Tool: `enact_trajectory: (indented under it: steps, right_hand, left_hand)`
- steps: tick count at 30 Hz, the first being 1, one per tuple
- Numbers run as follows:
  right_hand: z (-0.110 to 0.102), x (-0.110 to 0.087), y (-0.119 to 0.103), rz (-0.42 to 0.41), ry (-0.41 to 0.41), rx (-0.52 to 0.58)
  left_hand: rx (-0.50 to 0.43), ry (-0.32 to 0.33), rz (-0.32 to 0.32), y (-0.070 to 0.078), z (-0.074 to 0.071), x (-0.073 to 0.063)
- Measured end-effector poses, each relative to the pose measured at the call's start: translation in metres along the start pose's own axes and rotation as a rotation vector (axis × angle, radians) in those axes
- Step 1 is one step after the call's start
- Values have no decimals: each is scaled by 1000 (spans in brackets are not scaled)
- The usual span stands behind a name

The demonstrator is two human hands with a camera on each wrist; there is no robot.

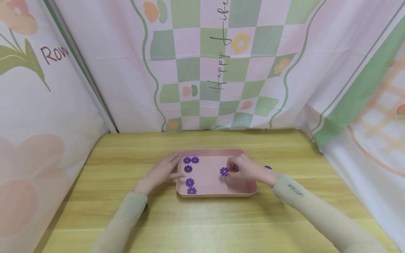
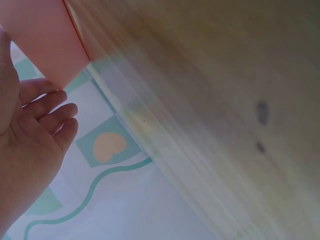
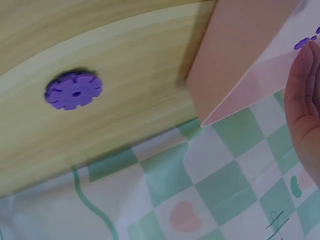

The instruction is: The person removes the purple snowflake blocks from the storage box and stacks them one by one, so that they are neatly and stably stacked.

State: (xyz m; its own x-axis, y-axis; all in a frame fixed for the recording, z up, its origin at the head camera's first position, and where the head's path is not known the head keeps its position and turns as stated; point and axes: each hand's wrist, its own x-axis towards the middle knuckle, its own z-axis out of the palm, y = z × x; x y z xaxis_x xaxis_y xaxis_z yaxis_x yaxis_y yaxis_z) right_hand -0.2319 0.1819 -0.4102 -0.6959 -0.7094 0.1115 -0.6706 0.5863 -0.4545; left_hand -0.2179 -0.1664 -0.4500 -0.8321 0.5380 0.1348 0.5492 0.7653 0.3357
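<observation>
Inside the pink tray (image 1: 207, 181), several purple notched snowflake discs (image 1: 188, 169) lie along the left side. My right hand (image 1: 245, 168) is over the tray's right half, fingertips pinching a purple snowflake disc (image 1: 234, 168) that they largely hide. Just left of those fingertips is another purple disc (image 1: 224, 171); whether the two are joined I cannot tell. Along the tray's left wall lies my left hand (image 1: 161, 172), its fingers extended and touching near the far corner, its thumb reaching over the rim. The left wrist view shows this hand (image 2: 37, 120) against the tray's outer wall (image 2: 45, 40).
One more purple disc (image 3: 74, 91) lies on the wooden table (image 1: 126, 218) to the right of the tray, half hidden by the right arm in the head view. Printed curtains (image 1: 190, 70) hang at the table's back and sides.
</observation>
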Motion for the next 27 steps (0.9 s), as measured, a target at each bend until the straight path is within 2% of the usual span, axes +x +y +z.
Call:
enact_trajectory:
  steps: [12, 22, 27]
  right_hand:
    - [-13, -21, 17, 92, 32, 2]
    - [-27, -36, 31, 108, 98, -7]
    - [-31, -43, 39, 141, 128, -32]
  left_hand:
    - [2, -5, -8, 0, 2, 0]
    - [-9, -4, -12, 1, 1, 0]
    - [-14, 2, -9, 2, 0, 1]
